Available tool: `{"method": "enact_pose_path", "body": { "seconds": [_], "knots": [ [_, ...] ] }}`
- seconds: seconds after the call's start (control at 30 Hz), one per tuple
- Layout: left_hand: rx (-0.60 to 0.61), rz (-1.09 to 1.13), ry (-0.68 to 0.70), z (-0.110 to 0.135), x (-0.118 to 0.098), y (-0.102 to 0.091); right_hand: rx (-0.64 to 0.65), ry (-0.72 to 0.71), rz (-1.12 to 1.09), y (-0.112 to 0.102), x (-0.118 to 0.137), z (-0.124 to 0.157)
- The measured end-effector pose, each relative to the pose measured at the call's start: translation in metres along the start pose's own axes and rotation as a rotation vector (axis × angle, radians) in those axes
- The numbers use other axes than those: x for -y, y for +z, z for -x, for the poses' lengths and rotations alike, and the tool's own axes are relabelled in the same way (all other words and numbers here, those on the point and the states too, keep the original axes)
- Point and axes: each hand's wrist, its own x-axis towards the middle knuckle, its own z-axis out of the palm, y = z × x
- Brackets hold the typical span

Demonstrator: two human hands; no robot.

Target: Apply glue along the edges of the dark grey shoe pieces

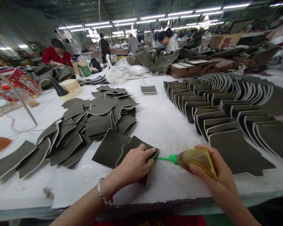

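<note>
My left hand, a bracelet at its wrist, grips a dark grey-green leather piece near its right end, index finger along the top. Another leather piece lies flat, partly under it. My right hand is wrapped round a squeeze bottle of yellow-brown liquid, likely glue. The bottle is tipped sideways, and its thin green nozzle points left, its tip at the held piece's right edge. I cannot tell whether liquid is coming out.
A loose heap of leather pieces lies to the left. On the right, overlapping rows of pieces curve toward the back. One small piece lies between them. Plastic bags and stacked panels stand behind; co-workers work farther off.
</note>
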Motion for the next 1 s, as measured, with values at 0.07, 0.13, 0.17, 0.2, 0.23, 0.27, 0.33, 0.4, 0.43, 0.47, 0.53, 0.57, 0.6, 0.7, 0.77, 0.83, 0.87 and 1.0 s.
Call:
{"method": "enact_pose_path", "body": {
  "seconds": [0.07,0.13,0.17,0.2,0.23,0.27,0.33,0.4,0.43,0.47,0.53,0.57,0.6,0.7,0.77,0.83,0.87,1.0],
  "knots": [
    [0.001,0.003,-0.005,0.0,0.0,-0.001,0.069,0.013,-0.024,0.002,0.003,0.005],
    [0.005,0.002,-0.011,0.0,-0.001,-0.001,0.13,0.025,-0.052,0.004,0.003,0.006],
    [0.008,0.001,-0.013,0.001,-0.002,-0.002,0.133,0.022,-0.05,0.004,0.002,0.004],
    [0.011,-0.001,-0.014,0.001,-0.002,-0.002,0.118,0.001,-0.034,0.003,-0.001,0.001],
    [0.016,0.0,-0.014,0.0,-0.002,-0.003,0.087,-0.033,-0.006,0.001,-0.005,-0.004],
    [0.02,0.004,-0.015,0.0,-0.002,-0.003,0.049,-0.075,0.023,0.0,-0.009,-0.01],
    [0.029,0.026,-0.011,-0.001,0.0,-0.004,-0.007,-0.152,0.075,-0.004,-0.015,-0.018],
    [0.033,0.061,-0.001,-0.001,0.002,-0.005,-0.028,-0.214,0.13,-0.006,-0.016,-0.018],
    [0.033,0.079,0.003,-0.002,0.003,-0.005,-0.027,-0.224,0.15,-0.006,-0.015,-0.016],
    [0.032,0.096,0.005,-0.002,0.004,-0.005,-0.017,-0.224,0.162,-0.006,-0.012,-0.012],
    [0.028,0.12,0.009,-0.003,0.006,-0.004,0.007,-0.202,0.156,-0.005,-0.007,-0.005],
    [0.026,0.129,0.013,-0.003,0.006,-0.004,0.015,-0.187,0.143,-0.004,-0.005,-0.003],
    [0.023,0.135,0.016,-0.004,0.006,-0.003,0.014,-0.179,0.135,-0.003,-0.004,-0.002],
    [0.027,0.15,0.013,-0.005,0.007,-0.003,-0.025,-0.222,0.146,-0.002,-0.005,-0.005],
    [0.026,0.163,0.012,-0.006,0.008,-0.002,-0.057,-0.259,0.176,-0.002,-0.006,-0.007],
    [0.015,0.176,0.024,-0.007,0.01,-0.001,-0.072,-0.266,0.205,-0.002,-0.005,-0.005],
    [0.008,0.179,0.032,-0.007,0.011,-0.001,-0.077,-0.257,0.22,-0.002,-0.004,-0.003],
    [0.004,0.193,0.041,-0.008,0.012,-0.001,-0.08,-0.207,0.246,-0.003,0.001,0.005]
  ]
}}
